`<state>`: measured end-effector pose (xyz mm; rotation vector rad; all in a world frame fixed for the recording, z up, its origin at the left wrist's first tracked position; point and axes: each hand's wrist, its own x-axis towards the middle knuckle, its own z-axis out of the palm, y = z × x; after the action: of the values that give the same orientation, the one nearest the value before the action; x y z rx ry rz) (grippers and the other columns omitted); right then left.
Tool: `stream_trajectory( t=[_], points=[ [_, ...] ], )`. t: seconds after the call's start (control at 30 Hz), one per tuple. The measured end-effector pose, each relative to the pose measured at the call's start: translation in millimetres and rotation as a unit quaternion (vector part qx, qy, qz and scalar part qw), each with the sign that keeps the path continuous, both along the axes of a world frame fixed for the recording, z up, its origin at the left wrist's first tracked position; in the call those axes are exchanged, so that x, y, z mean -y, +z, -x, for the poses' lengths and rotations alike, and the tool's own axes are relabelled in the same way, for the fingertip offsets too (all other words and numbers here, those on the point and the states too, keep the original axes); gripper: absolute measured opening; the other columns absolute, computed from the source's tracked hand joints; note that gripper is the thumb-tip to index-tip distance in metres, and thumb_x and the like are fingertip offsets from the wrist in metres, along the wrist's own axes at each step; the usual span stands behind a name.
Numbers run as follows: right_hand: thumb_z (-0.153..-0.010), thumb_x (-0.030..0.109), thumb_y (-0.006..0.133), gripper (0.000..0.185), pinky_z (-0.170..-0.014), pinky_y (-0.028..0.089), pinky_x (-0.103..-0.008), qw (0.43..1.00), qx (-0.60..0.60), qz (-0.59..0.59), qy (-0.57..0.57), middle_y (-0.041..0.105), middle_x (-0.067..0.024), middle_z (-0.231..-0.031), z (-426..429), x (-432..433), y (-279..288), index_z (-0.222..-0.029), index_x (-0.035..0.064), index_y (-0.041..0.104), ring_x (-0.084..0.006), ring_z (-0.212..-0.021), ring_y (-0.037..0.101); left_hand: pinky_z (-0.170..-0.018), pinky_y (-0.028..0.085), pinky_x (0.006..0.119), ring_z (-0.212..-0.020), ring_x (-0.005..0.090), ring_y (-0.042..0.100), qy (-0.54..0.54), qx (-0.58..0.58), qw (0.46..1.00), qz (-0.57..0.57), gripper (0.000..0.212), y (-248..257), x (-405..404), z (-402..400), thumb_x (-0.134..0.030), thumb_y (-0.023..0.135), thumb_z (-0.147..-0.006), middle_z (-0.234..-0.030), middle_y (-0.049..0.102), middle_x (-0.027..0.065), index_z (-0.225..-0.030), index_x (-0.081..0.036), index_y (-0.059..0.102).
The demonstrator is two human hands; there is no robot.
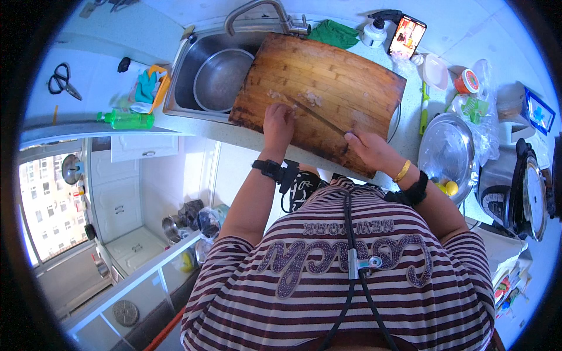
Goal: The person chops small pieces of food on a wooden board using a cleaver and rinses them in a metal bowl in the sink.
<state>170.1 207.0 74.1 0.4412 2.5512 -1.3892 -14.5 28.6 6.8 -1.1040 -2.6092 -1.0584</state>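
Observation:
A worn wooden cutting board (325,70) lies across the counter, its left part overlapping the sink. My right hand (368,149) grips a knife (317,116), whose narrow blade points up and left across the board. Near the blade's tip, my left hand (279,120) rests on the board with its fingers curled in. Whether those fingers pinch something small cannot be made out. Pale chopped bits (311,98) lie in a small heap beyond the blade. A few more bits (275,94) sit just past my left fingers.
Inside the sink (184,94) stands a round metal basin (224,79), under a faucet (263,5). To the right are a clear bowl (445,149), a green-handled peeler or knife (424,109) and a rice cooker (496,188). A phone (407,37) leans behind the board beside a spray bottle (374,34).

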Motion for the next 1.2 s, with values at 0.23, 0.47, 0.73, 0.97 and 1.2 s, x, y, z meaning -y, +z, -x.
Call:
stream_trajectory(
  t=[0.23, 0.47, 0.73, 0.97, 1.2],
  points=[
    [-0.093, 0.040, 0.037, 0.046, -0.073, 0.043, -0.0486, 0.999, 0.015, -0.048, 0.012, 0.059, -0.0279, -0.087, 4.5, 4.8, 2.4, -0.096, -0.0025, 0.055, -0.0447, -0.083, 0.055, -0.077, 0.046, 0.040, -0.088, 0.0331, 0.055, -0.012, -0.009, 1.000, 0.005, 0.009, -13.1, 0.2, 3.9, -0.004, 0.060, -0.074, -0.090, 0.059, 0.0148, -0.083, -0.002, 0.063],
    [-0.094, 0.041, 0.036, 0.049, -0.074, 0.043, -0.0498, 0.997, 0.040, -0.058, 0.038, 0.059, -0.0290, -0.085, 15.0, 6.0, 2.6, -0.094, -0.0043, 0.056, -0.0446, -0.083, 0.056, -0.080, 0.046, 0.037, -0.089, 0.0308, 0.055, -0.042, -0.074, 0.996, 0.019, 0.013, -15.1, 2.4, 6.5, -0.002, 0.057, -0.067, -0.089, 0.061, 0.0129, -0.078, -0.003, 0.064],
    [-0.094, 0.041, 0.034, 0.054, -0.075, 0.043, -0.0488, 0.998, 0.018, -0.046, 0.025, 0.059, -0.0296, -0.084, 36.7, 17.0, -10.2, -0.087, -0.0060, 0.058, -0.0446, -0.084, 0.056, -0.081, 0.045, 0.037, -0.092, 0.0313, 0.054, -0.054, -0.078, 0.991, 0.095, 0.016, -10.8, -1.4, 6.2, -0.004, 0.055, -0.067, -0.091, 0.061, 0.0146, -0.081, -0.002, 0.063],
    [-0.094, 0.046, 0.034, 0.057, -0.074, 0.042, -0.0456, 0.996, 0.074, 0.041, -0.010, 0.058, -0.0296, -0.086, 15.4, -6.7, -24.7, -0.089, -0.0060, 0.057, -0.0443, -0.084, 0.055, -0.082, 0.045, 0.039, -0.092, 0.0332, 0.055, -0.024, -0.025, 0.999, 0.019, 0.015, -5.1, 6.4, -3.3, -0.004, 0.059, -0.073, -0.096, 0.060, 0.0153, -0.087, -0.002, 0.063],
    [-0.094, 0.045, 0.035, 0.054, -0.074, 0.042, -0.0455, 0.996, 0.071, 0.048, -0.014, 0.058, -0.0294, -0.087, 4.5, -10.1, 1.6, -0.093, -0.0047, 0.057, -0.0436, -0.085, 0.055, -0.079, 0.046, 0.038, -0.090, 0.0327, 0.054, -0.001, 0.003, 1.000, -0.023, 0.011, -2.3, 16.5, -9.9, -0.003, 0.059, -0.074, -0.094, 0.058, 0.0143, -0.084, -0.001, 0.062]
  ],
)
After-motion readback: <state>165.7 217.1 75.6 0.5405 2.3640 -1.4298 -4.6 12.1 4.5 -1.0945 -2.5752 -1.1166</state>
